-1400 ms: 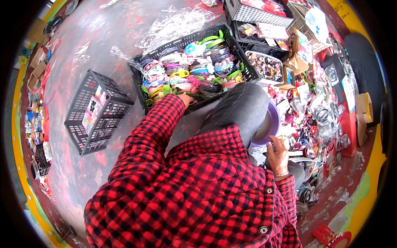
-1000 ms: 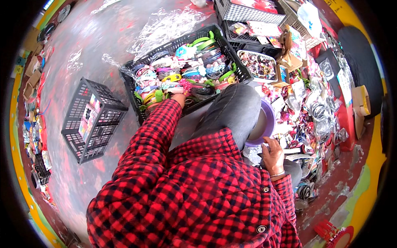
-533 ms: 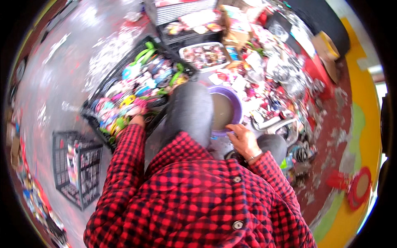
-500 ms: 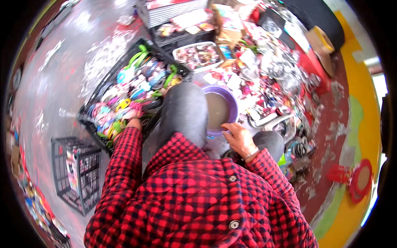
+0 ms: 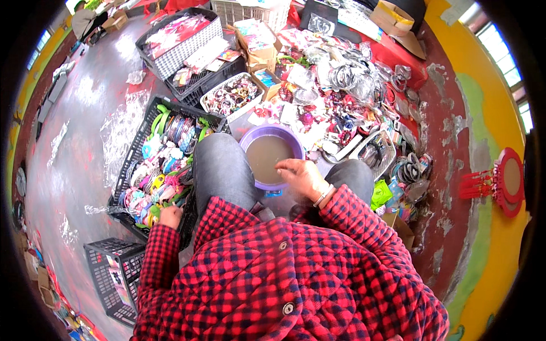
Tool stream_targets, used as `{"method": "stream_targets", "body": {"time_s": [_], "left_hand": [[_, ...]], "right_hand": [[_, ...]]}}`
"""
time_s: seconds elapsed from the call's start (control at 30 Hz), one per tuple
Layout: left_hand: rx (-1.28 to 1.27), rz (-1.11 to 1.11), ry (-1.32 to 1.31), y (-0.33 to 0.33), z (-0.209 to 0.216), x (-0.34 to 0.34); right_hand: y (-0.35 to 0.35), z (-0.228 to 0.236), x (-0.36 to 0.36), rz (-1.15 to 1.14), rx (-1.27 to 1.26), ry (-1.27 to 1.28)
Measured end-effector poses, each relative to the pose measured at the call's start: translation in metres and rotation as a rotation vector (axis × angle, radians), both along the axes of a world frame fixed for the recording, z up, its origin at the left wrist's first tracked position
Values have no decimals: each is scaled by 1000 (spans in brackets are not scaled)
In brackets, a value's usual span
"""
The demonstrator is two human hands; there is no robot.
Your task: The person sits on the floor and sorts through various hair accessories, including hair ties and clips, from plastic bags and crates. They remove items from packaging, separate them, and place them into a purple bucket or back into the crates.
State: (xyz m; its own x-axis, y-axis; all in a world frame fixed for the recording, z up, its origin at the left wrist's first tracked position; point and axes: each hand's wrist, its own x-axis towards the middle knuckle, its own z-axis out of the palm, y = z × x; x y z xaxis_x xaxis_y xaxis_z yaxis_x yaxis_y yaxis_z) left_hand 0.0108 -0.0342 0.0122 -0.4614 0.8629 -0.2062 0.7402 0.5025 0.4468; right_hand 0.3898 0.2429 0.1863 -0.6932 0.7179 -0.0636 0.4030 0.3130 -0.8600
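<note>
Down at my left, a black plastic crate (image 5: 129, 162) holds a heap of colourful hair bands and hair ties (image 5: 165, 150). My left hand (image 5: 170, 217) is at the crate's near right part, against the heap, its fingers curled; whatever they grip is hidden. Between my knees stands a round purple basin (image 5: 250, 133) with murky brownish water (image 5: 267, 159) in it. My right hand (image 5: 302, 179) hovers over the basin's near right rim, fingers bent and drawn together at the tips. Nothing I can name shows in them.
Beyond the basin sits a white basket (image 5: 223, 113) of small accessories. A pile of packaged trinkets (image 5: 347, 85) spreads far right. Black crates (image 5: 179, 48) are stacked at the back. Another black crate (image 5: 108, 275) stands near left. A red round object (image 5: 508, 179) is at the right wall.
The whole view has shifted, showing more of the far floor. My left hand has drawn back toward the near side of the crate. My right hand reaches a little further over the basin.
</note>
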Motion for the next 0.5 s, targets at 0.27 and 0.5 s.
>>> {"method": "stream_targets", "body": {"time_s": [0.27, 0.5], "left_hand": [[650, -201, -282, 94, 198, 108], [390, -582, -1106, 160, 214, 221]], "right_hand": [[-4, 62, -15, -26, -401, 534], [-32, 87, -15, 119, -820, 982]]}}
